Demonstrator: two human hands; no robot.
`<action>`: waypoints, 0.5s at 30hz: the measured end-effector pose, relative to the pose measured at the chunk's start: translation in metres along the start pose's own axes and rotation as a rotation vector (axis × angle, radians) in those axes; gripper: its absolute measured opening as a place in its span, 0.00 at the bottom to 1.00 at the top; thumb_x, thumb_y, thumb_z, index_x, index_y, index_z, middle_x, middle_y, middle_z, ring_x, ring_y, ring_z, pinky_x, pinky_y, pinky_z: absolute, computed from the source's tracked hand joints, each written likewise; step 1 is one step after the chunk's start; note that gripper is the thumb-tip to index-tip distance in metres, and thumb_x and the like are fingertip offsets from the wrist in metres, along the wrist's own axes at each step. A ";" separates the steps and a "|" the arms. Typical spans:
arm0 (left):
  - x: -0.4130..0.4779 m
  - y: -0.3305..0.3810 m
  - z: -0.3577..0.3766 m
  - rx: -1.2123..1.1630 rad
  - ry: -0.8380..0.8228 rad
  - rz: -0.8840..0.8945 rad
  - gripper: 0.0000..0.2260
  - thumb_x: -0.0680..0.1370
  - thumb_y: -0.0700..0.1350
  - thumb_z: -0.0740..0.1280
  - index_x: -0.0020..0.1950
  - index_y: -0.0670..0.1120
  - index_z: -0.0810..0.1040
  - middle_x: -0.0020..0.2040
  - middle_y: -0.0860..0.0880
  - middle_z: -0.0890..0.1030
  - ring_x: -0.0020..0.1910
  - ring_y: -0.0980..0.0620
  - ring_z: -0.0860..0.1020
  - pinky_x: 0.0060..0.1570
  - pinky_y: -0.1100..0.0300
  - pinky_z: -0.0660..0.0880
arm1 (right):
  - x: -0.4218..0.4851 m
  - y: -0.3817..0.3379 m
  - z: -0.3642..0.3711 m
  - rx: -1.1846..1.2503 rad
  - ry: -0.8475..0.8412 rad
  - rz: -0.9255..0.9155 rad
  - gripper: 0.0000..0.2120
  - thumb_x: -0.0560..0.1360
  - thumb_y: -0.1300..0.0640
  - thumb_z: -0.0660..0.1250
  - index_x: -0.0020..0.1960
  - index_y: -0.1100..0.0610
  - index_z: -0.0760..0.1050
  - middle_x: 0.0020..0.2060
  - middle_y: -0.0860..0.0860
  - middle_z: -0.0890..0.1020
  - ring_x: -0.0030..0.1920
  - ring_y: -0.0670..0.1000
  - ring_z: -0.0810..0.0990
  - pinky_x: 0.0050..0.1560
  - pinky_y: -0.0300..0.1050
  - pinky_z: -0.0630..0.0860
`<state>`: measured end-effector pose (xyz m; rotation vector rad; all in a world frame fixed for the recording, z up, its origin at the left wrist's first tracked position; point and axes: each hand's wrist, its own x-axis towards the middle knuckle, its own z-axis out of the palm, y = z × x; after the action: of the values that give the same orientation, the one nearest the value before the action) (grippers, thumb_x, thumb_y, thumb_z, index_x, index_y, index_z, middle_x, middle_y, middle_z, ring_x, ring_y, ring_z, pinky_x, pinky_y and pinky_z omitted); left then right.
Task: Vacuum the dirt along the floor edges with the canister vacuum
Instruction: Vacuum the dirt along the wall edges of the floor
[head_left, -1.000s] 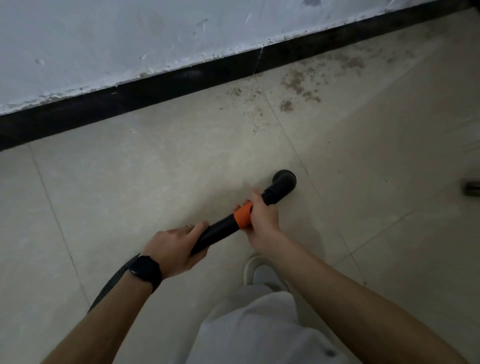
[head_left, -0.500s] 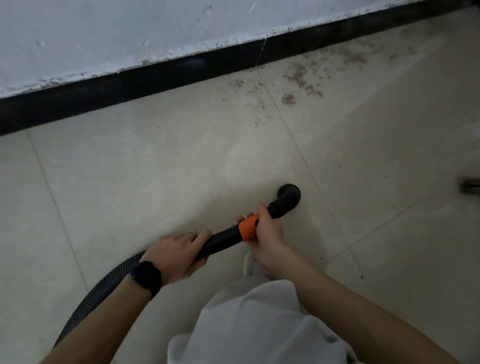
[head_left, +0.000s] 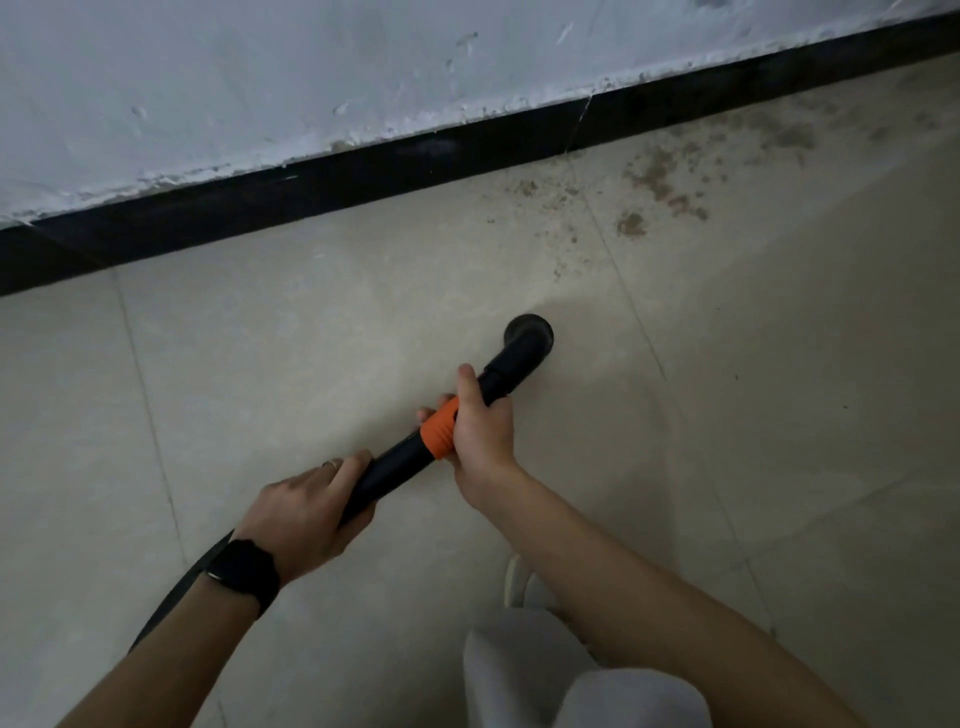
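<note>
Black rigid plastic makes up the vacuum wand, a straight tube with an orange ribbed collar partway along and a round elbow nozzle at its far end. It looks light and stiff, so it should steer from the hands without flexing. The smooth tube may twist in a loose hold, while the ribbed collar offers better purchase. The black corrugated hose trailing behind the left wrist is the soft part and will likely drag and tug sideways, so two holds spaced apart suit the wand.

The left hand has its grip wrapped round the rear of the tube, fingers curled over the top. The right hand has its grip closed round the tube at the collar, thumb lying forward toward the nozzle.

The nozzle sticks out just ahead of the right grip, low over the pale beige floor tiles; whether it touches them I cannot tell. The brown scattered dirt lies well ahead and to the right of the nozzle, against the black skirting strip under the white wall. To reach it, the wand likely needs pushing forward and rightward.
</note>
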<state>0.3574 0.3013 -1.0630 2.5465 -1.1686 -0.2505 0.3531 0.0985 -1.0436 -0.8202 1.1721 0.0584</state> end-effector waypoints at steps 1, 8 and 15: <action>0.004 -0.001 0.001 0.013 -0.002 0.016 0.18 0.74 0.55 0.59 0.59 0.47 0.70 0.36 0.50 0.78 0.26 0.48 0.76 0.21 0.61 0.71 | 0.002 -0.002 -0.002 -0.003 0.002 0.000 0.19 0.83 0.49 0.68 0.67 0.58 0.69 0.41 0.54 0.78 0.38 0.53 0.84 0.49 0.52 0.85; 0.046 0.020 0.008 0.074 -0.017 0.027 0.18 0.75 0.54 0.57 0.60 0.47 0.69 0.36 0.49 0.78 0.26 0.48 0.75 0.21 0.60 0.72 | 0.032 -0.033 -0.025 0.006 -0.001 -0.040 0.16 0.83 0.50 0.68 0.64 0.59 0.70 0.37 0.53 0.75 0.32 0.53 0.81 0.52 0.61 0.83; 0.069 0.035 0.003 0.005 -0.076 -0.088 0.24 0.70 0.49 0.75 0.60 0.49 0.67 0.35 0.49 0.78 0.27 0.47 0.76 0.21 0.58 0.74 | 0.041 -0.061 -0.027 -0.058 -0.018 -0.034 0.14 0.84 0.49 0.66 0.62 0.57 0.69 0.34 0.51 0.77 0.32 0.54 0.81 0.49 0.61 0.84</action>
<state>0.3764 0.2268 -1.0546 2.6171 -1.0857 -0.3683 0.3761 0.0235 -1.0483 -0.8889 1.1442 0.0723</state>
